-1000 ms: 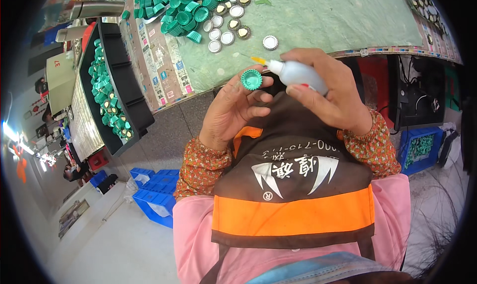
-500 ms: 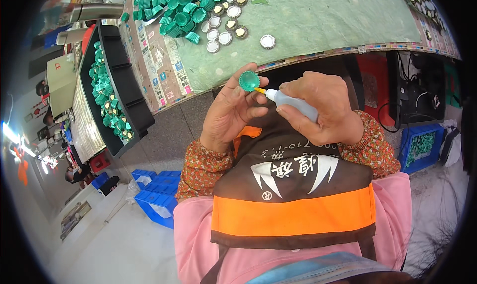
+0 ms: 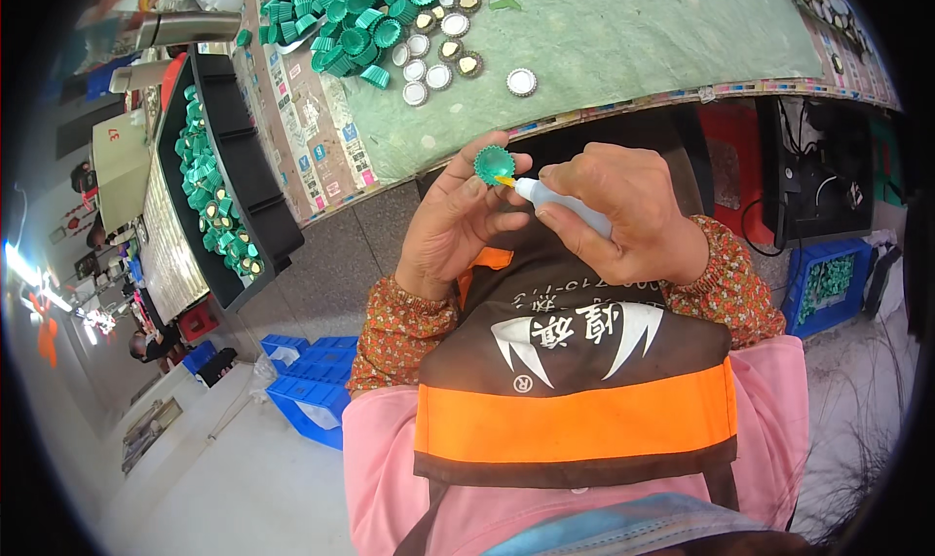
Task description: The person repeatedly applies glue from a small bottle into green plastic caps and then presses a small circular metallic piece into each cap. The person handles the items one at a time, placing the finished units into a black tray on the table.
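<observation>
Left hand pinches green cap — right hand noses bottle in.

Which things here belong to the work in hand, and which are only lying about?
In use:
left hand
green cap
right hand
small squeeze bottle

Lying about:
pile of green caps
silver discs
black tray
blue crates

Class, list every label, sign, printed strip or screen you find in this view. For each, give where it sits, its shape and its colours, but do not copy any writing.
Printed strip: along the green table's left edge, a long band of small multicoloured panels.
Apron emblem: on the brown apron, white fang-like shape with characters above an orange band.
Tan box tag: far left, small red mark on a beige face.
Screens: none visible.
</observation>
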Demonstrator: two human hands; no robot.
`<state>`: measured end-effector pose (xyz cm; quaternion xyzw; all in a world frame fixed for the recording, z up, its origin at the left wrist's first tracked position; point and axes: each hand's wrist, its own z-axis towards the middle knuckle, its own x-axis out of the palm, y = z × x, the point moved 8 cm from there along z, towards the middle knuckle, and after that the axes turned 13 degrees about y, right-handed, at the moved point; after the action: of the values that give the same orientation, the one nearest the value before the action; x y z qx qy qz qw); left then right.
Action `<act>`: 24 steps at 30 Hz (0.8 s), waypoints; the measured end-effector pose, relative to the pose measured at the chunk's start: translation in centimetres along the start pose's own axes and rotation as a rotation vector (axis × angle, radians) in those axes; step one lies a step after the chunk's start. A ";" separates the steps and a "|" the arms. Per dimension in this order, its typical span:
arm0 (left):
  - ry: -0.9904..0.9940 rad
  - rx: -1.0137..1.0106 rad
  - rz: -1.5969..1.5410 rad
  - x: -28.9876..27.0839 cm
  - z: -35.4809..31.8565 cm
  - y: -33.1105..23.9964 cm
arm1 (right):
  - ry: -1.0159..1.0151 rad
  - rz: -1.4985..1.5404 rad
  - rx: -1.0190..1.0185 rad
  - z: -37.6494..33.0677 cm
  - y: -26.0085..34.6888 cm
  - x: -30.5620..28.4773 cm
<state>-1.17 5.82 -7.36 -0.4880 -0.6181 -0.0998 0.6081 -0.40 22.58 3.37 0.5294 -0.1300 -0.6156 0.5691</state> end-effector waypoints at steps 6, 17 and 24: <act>-0.027 -0.008 0.015 -0.2 0.0 0.2 | 0.020 0.002 -0.007 -0.1 -0.1 0.0; -0.052 -0.018 0.050 -0.3 0.0 0.4 | -0.015 0.017 0.018 -0.2 -0.1 -0.1; -0.048 -0.018 0.040 -0.1 0.0 0.6 | -0.025 0.038 0.044 -0.4 -0.6 0.2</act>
<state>-0.77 6.05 -7.68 -0.5079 -0.6219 -0.0816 0.5904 -0.35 22.82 2.60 0.5312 -0.1608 -0.6082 0.5674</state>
